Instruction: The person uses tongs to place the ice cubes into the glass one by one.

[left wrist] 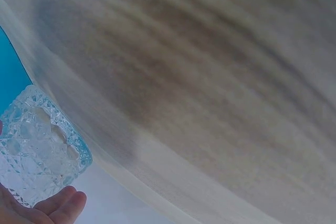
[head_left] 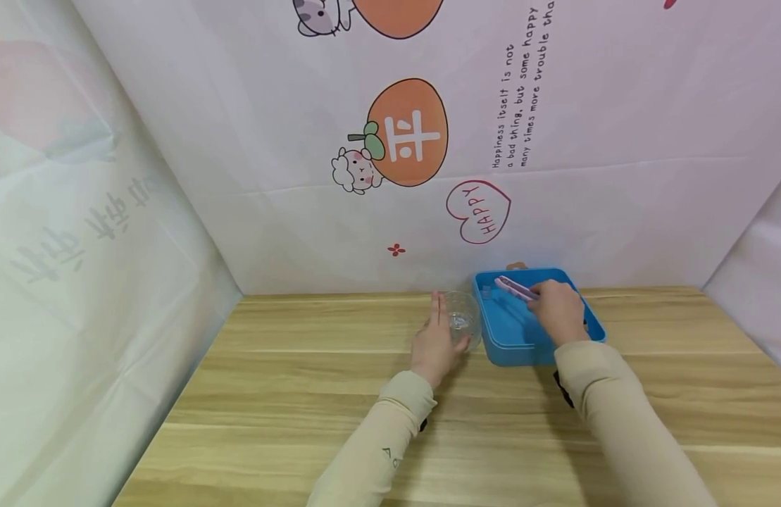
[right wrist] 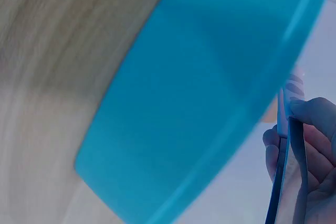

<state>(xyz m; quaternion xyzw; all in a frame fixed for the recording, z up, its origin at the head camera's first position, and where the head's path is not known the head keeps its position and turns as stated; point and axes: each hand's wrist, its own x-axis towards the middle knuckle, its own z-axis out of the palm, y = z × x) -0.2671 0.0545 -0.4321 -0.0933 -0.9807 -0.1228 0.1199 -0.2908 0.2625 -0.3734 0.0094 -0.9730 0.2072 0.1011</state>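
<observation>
In the head view, my left hand (head_left: 436, 345) holds a clear glass cup (head_left: 464, 317) on the table, with fingers along its left side and the thumb at its near side. The left wrist view shows the cut pattern of the glass (left wrist: 44, 145) and the fingertips by it. My right hand (head_left: 560, 310) grips pink-and-lilac tongs (head_left: 515, 288) over a blue plastic box (head_left: 513, 346), which stands just right of the glass. A small clear block (head_left: 486, 292) lies in the box's far left corner. The right wrist view has the thumb pressed on the tongs (right wrist: 286, 145).
The wooden table (head_left: 289, 394) reaches up to a printed white cloth wall (head_left: 289, 232) close behind the box. Another cloth wall (head_left: 111, 296) stands along the left side. A small dark thing (head_left: 585, 324) shows at the box's right side, partly hidden by the right hand.
</observation>
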